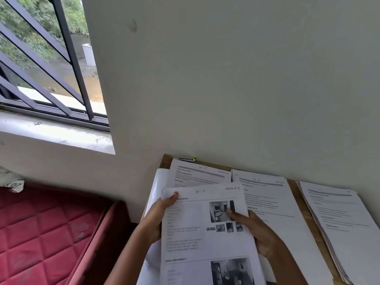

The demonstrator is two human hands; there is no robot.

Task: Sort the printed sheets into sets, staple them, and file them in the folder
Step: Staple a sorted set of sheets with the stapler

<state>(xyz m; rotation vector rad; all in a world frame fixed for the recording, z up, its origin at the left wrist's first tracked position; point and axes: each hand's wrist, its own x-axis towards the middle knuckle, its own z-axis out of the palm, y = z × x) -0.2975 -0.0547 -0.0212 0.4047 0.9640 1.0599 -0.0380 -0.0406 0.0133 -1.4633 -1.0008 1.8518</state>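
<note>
Printed sheets (pixel 205 233): lower centre of frame, being held over the table (pixel 293 189). Left edge is being gripped by the left hand (pixel 158 214), thumb on top; right edge is being pinched by the right hand (pixel 259 233). 3 piles are being borne by the table: rear pile (pixel 201 173), middle pile (pixel 275 206), right pile (pixel 345 223).

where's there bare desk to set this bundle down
Hardly any. Bare wood shows only as a narrow strip between the middle stack and the right stack, and a sliver at the back left corner by the wall. The left part is crowded: overlapping sheets lie under the held set in the left hand and right hand.
</note>
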